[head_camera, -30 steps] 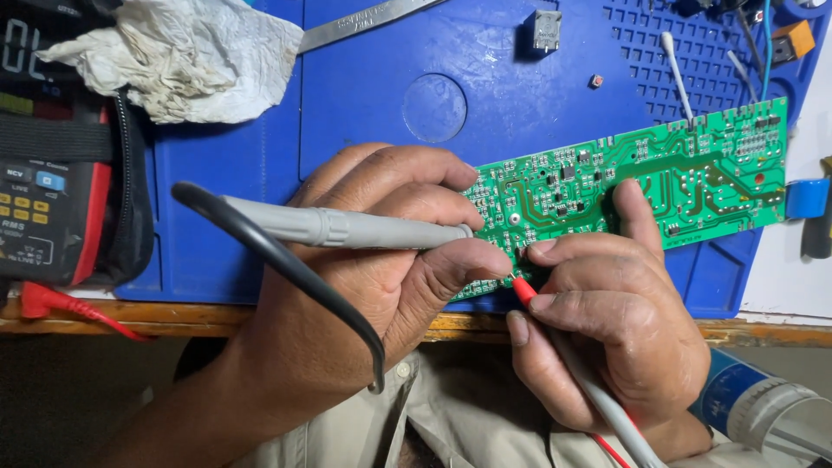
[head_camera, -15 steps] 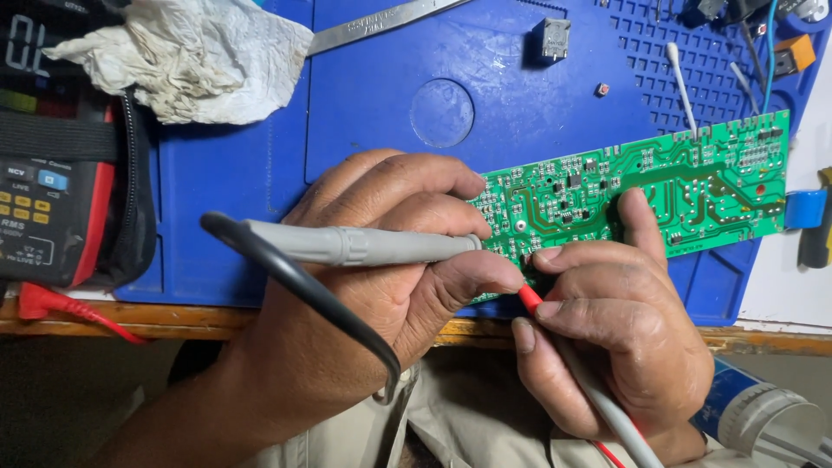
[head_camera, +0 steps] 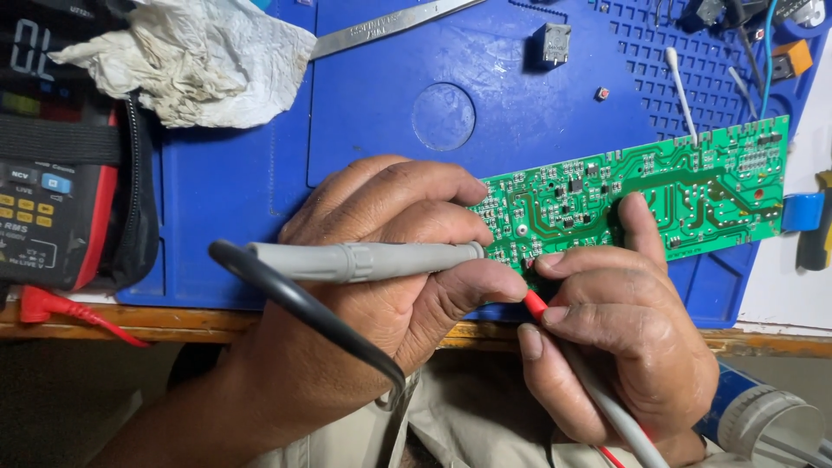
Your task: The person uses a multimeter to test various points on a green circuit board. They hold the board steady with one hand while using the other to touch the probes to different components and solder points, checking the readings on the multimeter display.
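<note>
A long green circuit board (head_camera: 685,186) lies on a blue work mat (head_camera: 390,147), solder side up. My left hand (head_camera: 381,269) grips a grey test probe (head_camera: 364,258) with a black lead; its tip touches the board's left end. My right hand (head_camera: 615,338) pinches a second grey probe with a red tip (head_camera: 535,303) against the board's lower left edge, while its index finger presses down on the board's middle.
A multimeter (head_camera: 43,173) in a black and red case stands at the left, its red lead (head_camera: 78,316) trailing over the wooden table edge (head_camera: 173,322). A crumpled white cloth (head_camera: 191,61), metal tweezers (head_camera: 390,26), a small relay (head_camera: 555,42) and a cotton swab (head_camera: 680,91) lie on the mat.
Both hands and their probes have shifted slightly right along the board's left end. The board stays put.
</note>
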